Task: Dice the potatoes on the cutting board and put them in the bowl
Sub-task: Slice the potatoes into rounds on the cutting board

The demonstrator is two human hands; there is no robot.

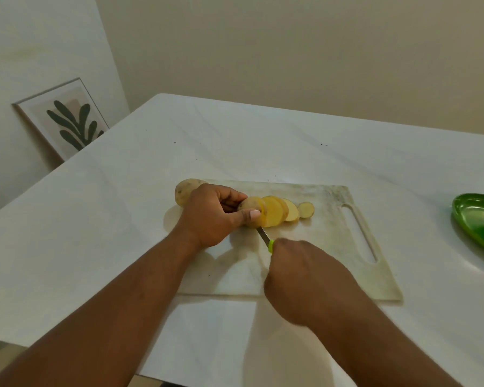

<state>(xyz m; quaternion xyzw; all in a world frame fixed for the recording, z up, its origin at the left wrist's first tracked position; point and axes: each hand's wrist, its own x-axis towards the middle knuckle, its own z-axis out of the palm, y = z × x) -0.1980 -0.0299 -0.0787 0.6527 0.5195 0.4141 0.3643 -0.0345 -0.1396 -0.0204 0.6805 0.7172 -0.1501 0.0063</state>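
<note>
A half-sliced potato (252, 207) is laid across the cutting board (313, 255) near its far left corner, its long axis running left to right, the cut end turned toward the board's handle slot. Its uncut end is pinched by the left hand (210, 216), thumb in front, fingers curled behind. Four slices (280, 210) are fanned out just to the right, leaning on one another. A whole potato (185, 191) is partly hidden behind the left hand at the board's left edge. A green-handled knife (265, 238) is gripped by the right hand (305, 277), its blade set under the potato's near side. A green bowl (472, 222) is seen at the table's (95, 219) right edge.
</note>
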